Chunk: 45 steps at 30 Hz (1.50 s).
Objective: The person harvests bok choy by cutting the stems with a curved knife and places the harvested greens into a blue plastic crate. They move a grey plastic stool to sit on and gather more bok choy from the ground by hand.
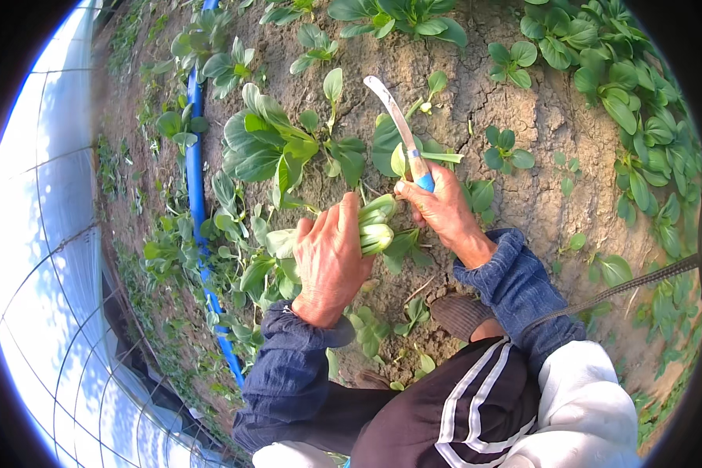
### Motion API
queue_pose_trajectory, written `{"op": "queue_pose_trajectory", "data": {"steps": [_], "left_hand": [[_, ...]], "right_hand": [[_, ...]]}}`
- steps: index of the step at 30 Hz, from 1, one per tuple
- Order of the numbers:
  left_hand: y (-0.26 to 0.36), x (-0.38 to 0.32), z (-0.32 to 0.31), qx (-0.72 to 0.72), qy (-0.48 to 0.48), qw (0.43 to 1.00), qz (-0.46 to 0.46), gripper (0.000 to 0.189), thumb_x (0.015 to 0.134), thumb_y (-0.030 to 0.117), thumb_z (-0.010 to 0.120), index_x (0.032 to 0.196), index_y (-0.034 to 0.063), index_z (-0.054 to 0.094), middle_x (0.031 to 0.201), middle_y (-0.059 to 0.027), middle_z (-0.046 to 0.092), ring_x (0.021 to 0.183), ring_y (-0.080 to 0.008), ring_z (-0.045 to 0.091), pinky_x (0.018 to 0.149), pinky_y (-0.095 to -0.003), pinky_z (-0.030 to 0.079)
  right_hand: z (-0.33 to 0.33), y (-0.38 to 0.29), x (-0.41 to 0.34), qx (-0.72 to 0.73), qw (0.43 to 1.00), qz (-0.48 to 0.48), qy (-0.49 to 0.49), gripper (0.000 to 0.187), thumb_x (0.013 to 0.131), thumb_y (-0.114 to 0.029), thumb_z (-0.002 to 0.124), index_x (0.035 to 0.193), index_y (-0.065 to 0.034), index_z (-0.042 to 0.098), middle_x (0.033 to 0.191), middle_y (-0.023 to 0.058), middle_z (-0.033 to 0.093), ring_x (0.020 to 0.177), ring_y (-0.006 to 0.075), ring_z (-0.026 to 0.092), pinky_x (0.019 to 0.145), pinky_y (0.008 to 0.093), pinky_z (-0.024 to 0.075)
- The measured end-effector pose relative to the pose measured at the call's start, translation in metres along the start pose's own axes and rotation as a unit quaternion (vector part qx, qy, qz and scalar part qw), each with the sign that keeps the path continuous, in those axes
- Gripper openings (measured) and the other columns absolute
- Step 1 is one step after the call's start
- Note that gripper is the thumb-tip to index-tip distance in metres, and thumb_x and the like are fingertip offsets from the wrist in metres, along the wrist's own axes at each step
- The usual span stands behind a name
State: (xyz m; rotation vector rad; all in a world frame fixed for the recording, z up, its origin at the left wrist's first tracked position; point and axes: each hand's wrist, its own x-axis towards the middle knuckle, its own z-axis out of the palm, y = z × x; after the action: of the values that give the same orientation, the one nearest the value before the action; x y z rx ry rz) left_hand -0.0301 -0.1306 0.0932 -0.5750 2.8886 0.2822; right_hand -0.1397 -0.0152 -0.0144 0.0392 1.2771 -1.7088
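Note:
My left hand [332, 251] is closed around several cut leafy green heads [377, 225], their pale stem bases pointing right. Just up and to the right, my right hand [441, 202] grips the handle of a curved knife [393, 111], wooden with blue wrapping. The blade points up and away. A small yellowish leaf [398, 161] shows by my right thumb, and a green stalk [441, 157] sticks out past the handle. Beyond my left hand grows a large leafy green plant [269, 143], rooted in the soil.
A blue hose [194, 169] runs along the left through low plants. Plastic sheeting on a wire frame [58, 245] stands at far left. Dense leafy greens [643, 117] line the right, with cracked soil [520, 199] between. A dark cord [626, 285] crosses near my right sleeve.

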Motion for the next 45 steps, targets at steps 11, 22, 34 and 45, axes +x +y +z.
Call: {"op": "queue_pose_trajectory", "data": {"steps": [11,22,34,45], "left_hand": [[-0.120,0.082,0.015,0.312,0.000,0.949,0.046,0.046,0.055,0.016,0.083,0.096,0.0037,0.066,0.134,-0.0151,0.052,0.142,-0.0335,0.028,0.117,-0.0621,0.003],[-0.139,0.062,0.031,0.224,0.044,0.973,0.033,0.041,0.061,0.006,0.074,0.099,0.0057,0.059,0.105,-0.0075,0.055,0.117,-0.0275,0.049,0.103,-0.0599,0.029],[-0.141,0.046,0.042,0.137,0.019,0.990,0.004,0.046,0.057,0.012,0.079,0.099,0.0081,0.061,0.102,-0.0049,0.059,0.104,-0.0260,0.055,0.086,-0.0453,0.037],[-0.147,-0.004,0.002,-0.390,0.041,0.894,-0.216,0.029,0.077,0.004,0.068,0.105,-0.0013,0.064,0.091,-0.0081,0.069,0.080,-0.0168,0.066,0.075,-0.0285,0.052]], "right_hand": [[0.032,0.039,0.049,-0.347,0.933,-0.080,-0.047,0.035,0.097,-0.034,0.054,0.095,0.0007,0.054,0.080,0.0241,0.064,0.077,0.0438,0.062,0.066,0.0491,0.0472],[0.040,0.054,0.074,-0.372,0.924,-0.073,-0.044,0.033,0.098,-0.030,0.052,0.094,0.0021,0.054,0.078,0.0263,0.063,0.073,0.0464,0.062,0.065,0.0498,0.0474],[0.065,0.040,0.096,-0.445,0.893,-0.037,-0.057,0.044,0.097,-0.032,0.047,0.078,0.0044,0.063,0.075,0.0277,0.063,0.069,0.0459,0.063,0.062,0.0520,0.0480],[0.028,0.009,0.050,-0.407,0.890,0.098,-0.179,0.037,0.099,-0.030,0.046,0.083,0.0020,0.054,0.060,0.0178,0.057,0.051,0.0331,0.060,0.055,0.0437,0.0498]]}}
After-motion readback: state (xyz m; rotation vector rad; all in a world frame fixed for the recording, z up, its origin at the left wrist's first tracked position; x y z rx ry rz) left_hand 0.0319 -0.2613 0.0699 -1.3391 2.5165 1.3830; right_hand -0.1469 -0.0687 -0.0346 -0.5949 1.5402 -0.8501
